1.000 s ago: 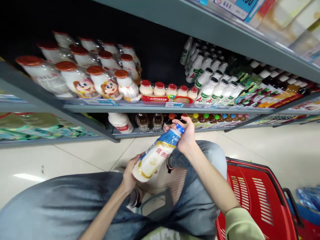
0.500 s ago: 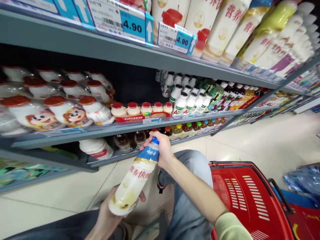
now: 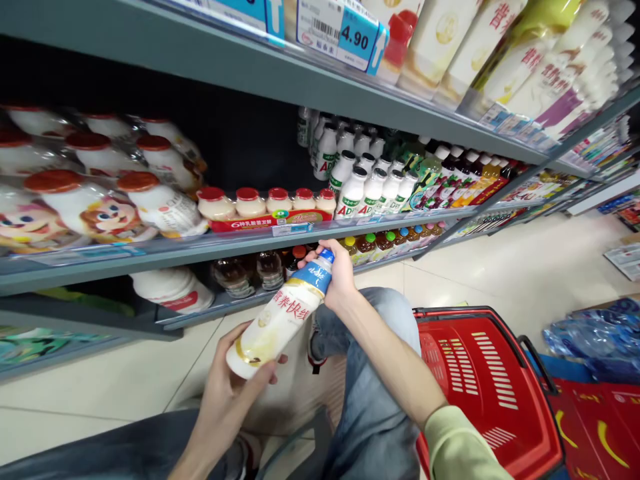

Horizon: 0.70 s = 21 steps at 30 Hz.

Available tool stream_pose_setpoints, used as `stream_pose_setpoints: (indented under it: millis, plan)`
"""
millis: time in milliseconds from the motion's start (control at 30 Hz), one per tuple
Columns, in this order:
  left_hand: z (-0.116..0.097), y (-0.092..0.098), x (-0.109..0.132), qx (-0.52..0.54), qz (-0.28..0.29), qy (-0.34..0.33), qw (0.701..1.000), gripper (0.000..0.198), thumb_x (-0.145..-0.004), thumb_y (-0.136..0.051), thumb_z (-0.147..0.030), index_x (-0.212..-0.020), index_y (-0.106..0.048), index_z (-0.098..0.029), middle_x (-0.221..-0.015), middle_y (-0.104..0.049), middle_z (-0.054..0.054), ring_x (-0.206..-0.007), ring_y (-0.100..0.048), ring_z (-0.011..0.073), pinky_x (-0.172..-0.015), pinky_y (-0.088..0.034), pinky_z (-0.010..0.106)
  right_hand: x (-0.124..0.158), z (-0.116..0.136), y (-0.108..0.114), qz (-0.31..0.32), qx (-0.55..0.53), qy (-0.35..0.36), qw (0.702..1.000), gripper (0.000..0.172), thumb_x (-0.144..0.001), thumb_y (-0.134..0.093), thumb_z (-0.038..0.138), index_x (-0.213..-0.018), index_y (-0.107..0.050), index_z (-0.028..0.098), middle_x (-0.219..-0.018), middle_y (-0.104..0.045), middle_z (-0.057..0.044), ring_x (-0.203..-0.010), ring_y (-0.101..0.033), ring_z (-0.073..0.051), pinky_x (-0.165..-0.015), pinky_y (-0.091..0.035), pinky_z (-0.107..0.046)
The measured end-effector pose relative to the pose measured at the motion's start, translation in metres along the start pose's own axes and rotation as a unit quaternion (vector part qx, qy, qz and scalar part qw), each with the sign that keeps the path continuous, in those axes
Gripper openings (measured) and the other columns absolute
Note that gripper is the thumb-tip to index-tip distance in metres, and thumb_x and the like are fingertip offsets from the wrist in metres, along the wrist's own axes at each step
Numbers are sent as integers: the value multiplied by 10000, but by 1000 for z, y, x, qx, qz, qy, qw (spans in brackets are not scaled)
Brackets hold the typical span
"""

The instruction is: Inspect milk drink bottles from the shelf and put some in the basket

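Observation:
A white drink bottle (image 3: 280, 317) with a blue neck, blue cap and red lettering lies slanted between my two hands, its cap end toward the shelf. My left hand (image 3: 237, 377) is wrapped round its base, thumb on the near side. Around the neck, just below the cap, my right hand (image 3: 343, 273) is closed; part of its fingers is hidden behind the bottle. Both hands are above my bent knees, in front of the lower shelf edge (image 3: 240, 251).
White bottles with orange lids (image 3: 90, 207), a red pack of small drinks (image 3: 270, 210) and black-capped white bottles (image 3: 367, 190) stand on the shelf. A red shopping basket (image 3: 480, 380) is at my right, with bottled-water packs (image 3: 595, 337) beyond it.
The bottle has been raised slightly and shifted right with both hands. Its label is turned a little, and my left thumb now shows along its side. The view has shifted too.

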<state>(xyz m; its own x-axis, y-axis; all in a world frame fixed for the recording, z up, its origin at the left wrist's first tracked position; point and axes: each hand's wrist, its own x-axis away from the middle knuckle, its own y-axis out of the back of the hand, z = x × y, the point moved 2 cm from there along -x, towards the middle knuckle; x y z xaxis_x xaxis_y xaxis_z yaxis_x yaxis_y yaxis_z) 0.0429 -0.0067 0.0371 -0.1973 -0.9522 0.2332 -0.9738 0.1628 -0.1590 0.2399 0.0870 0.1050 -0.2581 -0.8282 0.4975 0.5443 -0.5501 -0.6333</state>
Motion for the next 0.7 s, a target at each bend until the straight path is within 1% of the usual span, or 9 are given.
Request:
stream_pose_setpoints:
  millis: [67,133,167,233,367,467,567,633,700]
  plan:
    - [6,-2,3,-57,-1,-3,998,813,-700,-887,-512,-1352,-487,-236,-1184,-662,108,-888,-707,267,-702,-603,327,-2,-1,5,-14,9,-20,1000,175,-785,-573,223,-631,-494,195,-538,-586,3,-490,-586,-155,-633,-561,-309]
    - [11,-1,2,-105,-16,-36,994,805,-650,-908,-515,-1294,-526,-219,-1185,-653,106,-981,-694,284,-788,-606,339,1,-2,2,-13,22,-29,999,167,-791,-566,223,-640,-503,193,-542,-596,-2,-477,-582,-156,-614,-549,-302]
    - [11,0,1,-124,-26,-55,990,795,-627,-918,-513,-1258,-541,-212,-1161,-654,102,-986,-689,284,-811,-603,342,3,-2,-1,-5,29,-29,999,165,-796,-564,224,-644,-509,191,-547,-603,-6,-479,-588,-159,-602,-540,-295]
    - [10,3,-1,-138,-50,-75,986,776,-618,-921,-517,-1225,-544,-216,-1098,-658,83,-939,-686,274,-793,-600,336,8,-3,-12,18,39,-18,999,164,-809,-562,225,-654,-523,186,-562,-622,-15,-501,-615,-169,-584,-527,-282]
    - [3,6,0,-111,-76,-59,989,767,-648,-903,-540,-1237,-519,-232,-1042,-660,64,-898,-681,271,-700,-581,308,14,-5,-26,52,43,-6,998,153,-819,-568,221,-674,-546,176,-592,-646,-22,-542,-642,-172,-604,-533,-272]
    - [6,12,0,-108,-73,-50,990,760,-644,-898,-566,-1216,-534,-222,-1033,-668,73,-888,-682,283,-662,-568,310,8,-8,-21,53,50,-20,997,130,-804,-582,219,-684,-557,174,-603,-646,-16,-535,-627,-161,-617,-540,-274]
    - [17,20,0,-158,-66,-54,984,774,-609,-920,-550,-1202,-557,-212,-1031,-687,80,-862,-682,277,-695,-565,318,1,-11,-6,38,47,-66,996,124,-786,-577,211,-669,-561,172,-588,-626,-7,-526,-611,-156,-637,-551,-290]
    - [23,21,4,-191,-49,-64,978,774,-617,-924,-517,-1218,-550,-204,-1047,-698,89,-884,-685,275,-739,-565,324,2,-11,1,27,41,-88,995,147,-783,-562,204,-640,-544,178,-547,-584,6,-514,-592,-151,-646,-554,-296]
    - [25,16,9,-187,-13,-71,980,751,-679,-897,-465,-1262,-509,-196,-1075,-697,99,-926,-690,272,-788,-571,333,6,-10,3,22,42,-79,996,170,-785,-553,207,-619,-522,190,-512,-538,20,-513,-577,-149,-655,-560,-296]
